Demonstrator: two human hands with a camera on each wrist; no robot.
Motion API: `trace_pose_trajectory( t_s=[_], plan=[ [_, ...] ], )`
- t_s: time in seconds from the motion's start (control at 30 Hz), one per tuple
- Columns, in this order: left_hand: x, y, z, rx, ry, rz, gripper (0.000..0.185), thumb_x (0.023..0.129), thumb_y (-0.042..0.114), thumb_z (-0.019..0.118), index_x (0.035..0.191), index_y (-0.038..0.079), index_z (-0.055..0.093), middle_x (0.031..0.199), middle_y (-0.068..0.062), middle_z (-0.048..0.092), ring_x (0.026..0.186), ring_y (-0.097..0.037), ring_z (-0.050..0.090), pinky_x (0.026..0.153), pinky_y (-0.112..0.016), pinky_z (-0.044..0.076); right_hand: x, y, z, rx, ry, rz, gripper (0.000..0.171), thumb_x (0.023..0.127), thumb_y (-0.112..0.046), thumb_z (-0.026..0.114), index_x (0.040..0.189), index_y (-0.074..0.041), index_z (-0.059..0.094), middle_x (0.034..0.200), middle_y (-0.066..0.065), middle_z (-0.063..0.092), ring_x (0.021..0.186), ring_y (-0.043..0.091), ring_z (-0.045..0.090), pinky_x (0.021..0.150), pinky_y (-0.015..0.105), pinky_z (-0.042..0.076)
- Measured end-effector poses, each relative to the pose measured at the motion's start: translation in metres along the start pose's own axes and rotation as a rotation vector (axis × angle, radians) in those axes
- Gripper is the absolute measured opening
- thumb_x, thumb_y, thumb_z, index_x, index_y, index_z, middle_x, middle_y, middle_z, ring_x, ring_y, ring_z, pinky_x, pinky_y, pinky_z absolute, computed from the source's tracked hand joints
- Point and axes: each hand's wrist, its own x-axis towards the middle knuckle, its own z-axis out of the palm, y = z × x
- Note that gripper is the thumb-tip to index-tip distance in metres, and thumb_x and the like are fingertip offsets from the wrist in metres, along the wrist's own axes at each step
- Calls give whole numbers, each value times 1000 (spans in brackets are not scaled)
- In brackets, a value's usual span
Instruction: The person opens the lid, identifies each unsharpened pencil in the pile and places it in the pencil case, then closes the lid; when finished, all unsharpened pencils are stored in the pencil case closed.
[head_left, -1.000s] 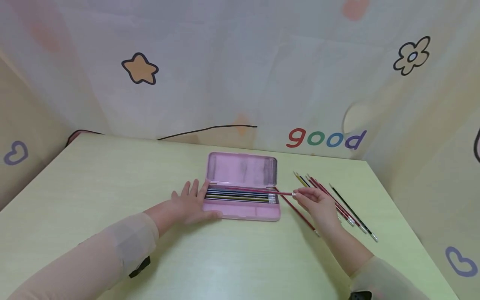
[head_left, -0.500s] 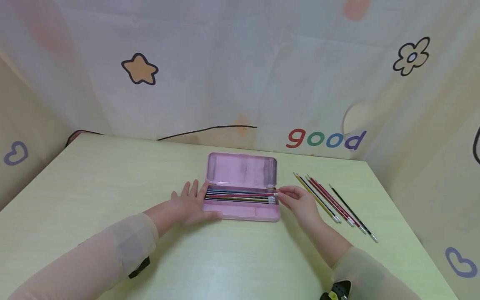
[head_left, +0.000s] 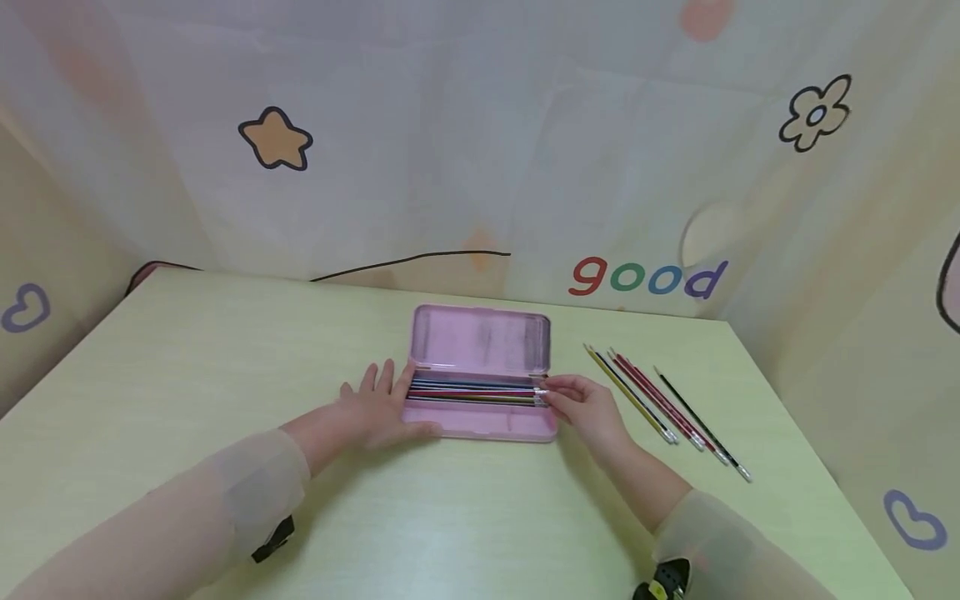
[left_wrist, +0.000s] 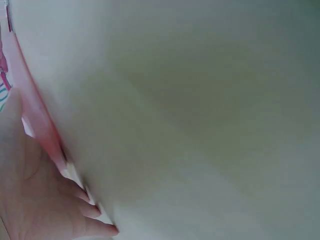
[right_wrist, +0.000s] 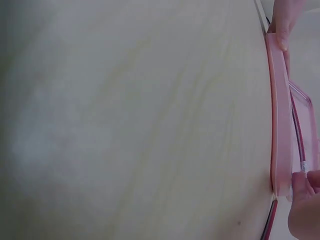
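change: red pencil (head_left: 472,392) now laid into pink case (head_left: 480,425) | right hand (head_left: 581,408) still pinched on its end | left hand (head_left: 378,408) flat, case steadied | loose pencils (head_left: 660,404) left on counter (head_left: 187,375)

Left wrist view: left hand (left_wrist: 35,210) cut off by the lower left edge, case (left_wrist: 35,115) only a blurred pink strip. Right wrist view: right hand (right_wrist: 306,205) cropped at the lower right corner. Head view: fingertips hide the eraser ends of the pencils (head_left: 472,392) in the case; their number too small to tell
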Motion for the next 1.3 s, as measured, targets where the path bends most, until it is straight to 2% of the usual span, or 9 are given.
trace_pose_trajectory(
  t_s=[0.27, 0.47, 0.57, 0.67, 0.77, 0.9, 1.03, 1.17, 1.3],
  plan=[
    [-1, -7, 2, -30, 40, 57, 103, 80, 78, 33, 150, 10, 0, 153, -23, 2, 138, -43, 0, 103, -65, 8, -5, -2, -4, -56, -54, -38, 34, 95, -6, 51, 128, 4, 52, 127, 21, 54, 116, 28, 53, 92, 32, 45],
    [-3, -12, -6, -135, 66, 115, 95, 86, 73, 29, 150, 9, 0, 153, -23, 3, 138, -44, 1, 102, -67, 6, -16, 0, -12, -70, -86, -40, 38, 96, -9, 50, 131, 5, 48, 131, 21, 51, 119, 30, 50, 94, 35, 43],
    [3, -14, -11, -292, 111, 149, 90, 91, 67, 26, 149, 5, -4, 153, -22, 2, 139, -40, 2, 105, -62, 7, -24, 0, -17, -67, -103, -38, 39, 96, -9, 49, 132, 6, 46, 134, 22, 48, 121, 32, 48, 94, 36, 43],
    [12, -14, -22, -538, 164, 143, 87, 93, 66, 20, 148, 5, -11, 154, -17, 1, 140, -35, 4, 109, -53, 7, -31, -1, -23, -66, -128, -33, 41, 97, -10, 48, 134, 7, 43, 137, 22, 44, 125, 32, 44, 98, 38, 39],
    [21, -13, -37, -793, 218, 130, 88, 90, 70, 9, 148, 7, -10, 155, -12, -1, 141, -30, 2, 110, -48, 4, -37, -1, -28, -68, -161, -17, 44, 98, -14, 48, 136, 6, 40, 139, 21, 42, 128, 32, 40, 102, 41, 34],
    [33, -11, -51, -1024, 236, 172, 87, 87, 69, -1, 149, 9, -7, 155, -12, 1, 141, -27, 3, 111, -45, 4, -43, 2, -33, 0, -213, 32, 50, 99, -18, 46, 139, 9, 33, 140, 23, 40, 129, 32, 38, 104, 41, 29],
    [33, -10, -56, -1156, 213, 210, 89, 87, 69, -3, 148, 5, -9, 154, -16, 5, 141, -26, 8, 111, -44, 9, -47, 5, -30, 79, -260, 79, 57, 100, -23, 44, 138, 14, 26, 139, 27, 38, 129, 33, 37, 106, 42, 26],
    [29, -7, -59, -1200, 196, 217, 93, 85, 72, -2, 148, 3, -7, 154, -16, 5, 141, -26, 8, 111, -42, 10, -46, 4, -28, 85, -273, 92, 58, 101, -28, 40, 138, 14, 25, 138, 27, 40, 129, 33, 38, 106, 44, 26],
    [26, -8, -59, -1270, 180, 248, 91, 87, 69, -1, 147, 0, -8, 154, -19, 2, 141, -26, 6, 111, -42, 11, -46, 4, -29, 104, -264, 93, 54, 102, -25, 35, 138, 14, 25, 138, 27, 40, 128, 33, 38, 105, 43, 27]
  ],
)
